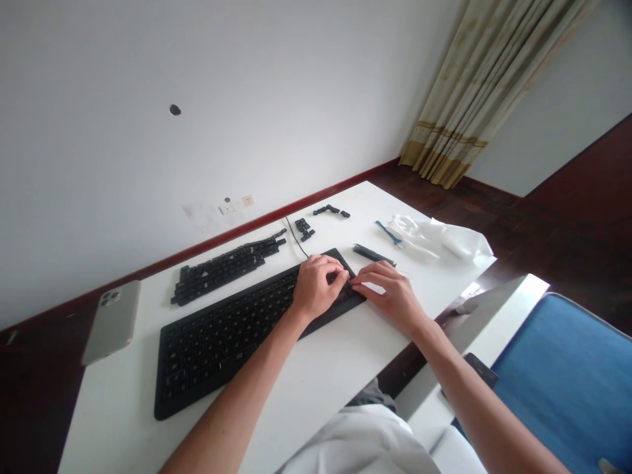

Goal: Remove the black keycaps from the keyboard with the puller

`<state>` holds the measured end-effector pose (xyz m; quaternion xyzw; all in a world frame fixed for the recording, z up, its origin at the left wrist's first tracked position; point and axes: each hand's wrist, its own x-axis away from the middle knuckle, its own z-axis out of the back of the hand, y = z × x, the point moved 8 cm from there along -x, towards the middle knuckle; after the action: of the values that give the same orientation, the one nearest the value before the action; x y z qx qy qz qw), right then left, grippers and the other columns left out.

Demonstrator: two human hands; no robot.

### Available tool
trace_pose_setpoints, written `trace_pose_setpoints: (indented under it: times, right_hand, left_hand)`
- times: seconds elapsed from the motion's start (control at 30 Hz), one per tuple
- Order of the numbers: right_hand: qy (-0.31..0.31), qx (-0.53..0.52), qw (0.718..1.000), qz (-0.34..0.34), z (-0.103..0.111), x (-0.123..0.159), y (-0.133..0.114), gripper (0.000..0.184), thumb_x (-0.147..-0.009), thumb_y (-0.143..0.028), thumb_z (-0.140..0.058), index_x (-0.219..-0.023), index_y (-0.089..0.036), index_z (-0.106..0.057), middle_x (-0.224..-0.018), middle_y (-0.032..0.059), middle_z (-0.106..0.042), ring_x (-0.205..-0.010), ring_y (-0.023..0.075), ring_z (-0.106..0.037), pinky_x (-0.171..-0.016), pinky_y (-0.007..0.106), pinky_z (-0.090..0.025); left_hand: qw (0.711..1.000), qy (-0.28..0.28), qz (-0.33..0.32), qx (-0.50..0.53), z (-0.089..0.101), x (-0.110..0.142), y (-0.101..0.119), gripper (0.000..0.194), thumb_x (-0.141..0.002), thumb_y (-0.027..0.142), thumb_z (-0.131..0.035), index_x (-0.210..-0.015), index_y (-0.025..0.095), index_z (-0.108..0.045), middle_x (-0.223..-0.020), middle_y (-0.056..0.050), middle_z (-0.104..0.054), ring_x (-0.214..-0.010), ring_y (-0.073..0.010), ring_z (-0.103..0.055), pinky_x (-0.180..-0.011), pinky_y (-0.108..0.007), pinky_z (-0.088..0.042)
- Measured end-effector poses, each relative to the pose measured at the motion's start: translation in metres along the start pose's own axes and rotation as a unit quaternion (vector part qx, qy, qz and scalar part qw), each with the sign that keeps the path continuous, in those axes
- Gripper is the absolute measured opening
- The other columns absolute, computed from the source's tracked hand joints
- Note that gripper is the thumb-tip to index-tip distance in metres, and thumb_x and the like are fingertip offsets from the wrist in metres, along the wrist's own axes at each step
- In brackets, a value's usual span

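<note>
The keyboard (232,336), its key positions bare of caps over most of its length, lies slantwise across the white surface (316,382). Both hands are at its far right end, forearms reaching in from below and converging. The left hand (318,284) arches over the board, knuckles up, thumb and fingers bent down toward the keys; its grip has thumb and forefinger curled close, but whether they touch cannot be told. The right hand (388,289) comes in from the right, palm down, thumb and forefinger pointing at the left fingertips; whether its grip pinches anything cannot be told. Loose keycaps (222,266) lie behind the keyboard, a phone (112,322) left of them, a blue tool (389,234) and a white plastic bag (444,240) to the right. No writing can be read.
</note>
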<state>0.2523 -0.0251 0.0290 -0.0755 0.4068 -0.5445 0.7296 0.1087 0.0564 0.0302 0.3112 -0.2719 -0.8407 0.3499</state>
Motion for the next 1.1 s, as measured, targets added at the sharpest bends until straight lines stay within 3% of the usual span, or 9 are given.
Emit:
trace_pose_setpoints:
  times: [0.17, 0.4, 0.63, 1.1]
  right_hand:
    - [-0.047, -0.006, 0.999, 0.009, -0.003, -0.002, 0.0, 0.016, -0.106, -0.03, -0.061, -0.105, -0.026, -0.077, -0.106, 0.0097, -0.076, -0.1, 0.0271, -0.066, -0.088, 0.045, -0.058]
    - [-0.068, 0.019, 0.997, -0.017, 0.006, 0.003, 0.007, 0.02, -0.108, -0.03, -0.056, -0.107, -0.024, -0.075, -0.107, 0.0108, -0.074, -0.1, 0.0275, -0.065, -0.087, 0.045, -0.057]
    - [-0.119, 0.039, 0.992, 0.031, 0.003, 0.003, 0.0, 0.021, -0.108, -0.026, -0.056, -0.104, -0.024, -0.076, -0.104, 0.0106, -0.075, -0.095, 0.0261, -0.066, -0.083, 0.042, -0.055]
    - [-0.159, 0.053, 0.985, 0.033, 0.001, -0.008, -0.005, 0.028, -0.109, -0.028, -0.054, -0.1, -0.023, -0.08, -0.095, 0.0103, -0.075, -0.089, 0.0243, -0.068, -0.079, 0.037, -0.053]
  left_hand:
    - [1.0, -0.017, -0.003, -0.01, -0.002, -0.001, 0.002, 0.018, -0.099, 0.027, -0.069, -0.083, 0.025, -0.076, -0.107, 0.0, -0.081, -0.11, -0.0227, -0.07, -0.108, -0.043, -0.048]
    - [0.999, 0.0, 0.001, -0.033, -0.002, -0.001, -0.001, 0.017, -0.103, 0.024, -0.06, -0.104, 0.027, -0.077, -0.113, -0.002, -0.079, -0.113, -0.0234, -0.069, -0.108, -0.041, -0.051]
    - [0.999, -0.003, -0.006, -0.054, -0.006, -0.001, -0.001, 0.021, -0.096, 0.013, -0.064, -0.098, 0.028, -0.079, -0.11, -0.001, -0.077, -0.112, -0.0238, -0.067, -0.107, -0.041, -0.051]
    - [0.994, -0.01, -0.038, -0.098, -0.009, 0.002, 0.005, 0.031, -0.09, 0.006, -0.063, -0.092, 0.03, -0.082, -0.115, -0.001, -0.075, -0.114, -0.024, -0.064, -0.107, -0.042, -0.051]
